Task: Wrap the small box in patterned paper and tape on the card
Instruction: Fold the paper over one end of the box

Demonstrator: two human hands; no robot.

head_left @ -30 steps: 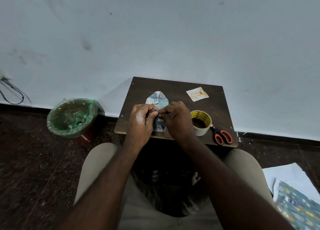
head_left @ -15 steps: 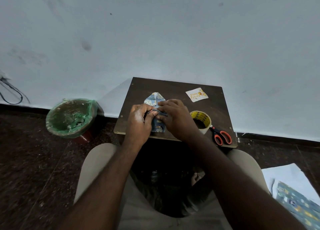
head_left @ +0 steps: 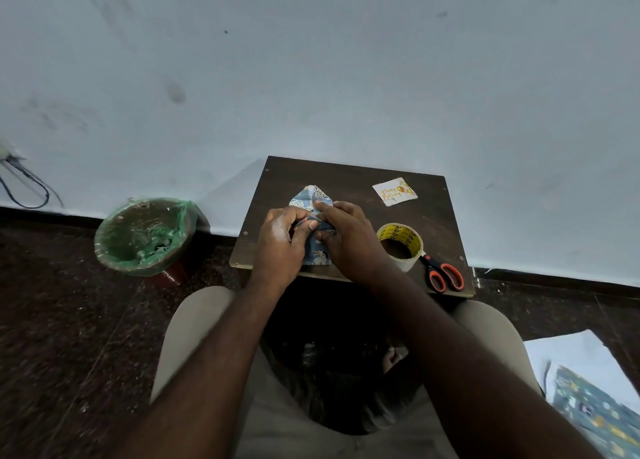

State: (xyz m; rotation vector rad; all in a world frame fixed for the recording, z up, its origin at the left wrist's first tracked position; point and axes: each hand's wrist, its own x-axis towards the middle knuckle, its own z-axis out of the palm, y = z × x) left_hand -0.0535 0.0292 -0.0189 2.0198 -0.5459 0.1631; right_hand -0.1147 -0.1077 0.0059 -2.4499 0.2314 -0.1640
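Observation:
The small box wrapped in blue patterned paper lies on the dark wooden table, its far flap folded to a point. My left hand pinches the paper at the box's middle. My right hand lies over the box's right side, its fingertips pressing the paper down next to my left thumb. Most of the box is hidden under both hands. The white birthday card lies at the table's far right. A roll of tape stands just right of my right hand.
Orange-handled scissors lie at the table's near right corner. A bin lined with a green bag stands on the floor to the left. Spare sheets of patterned paper lie on the floor at lower right. A wall rises behind the table.
Both hands have shifted slightly away from me along the box. My right hand's fingers moved over onto the fold, where my left hand still pinches the paper.

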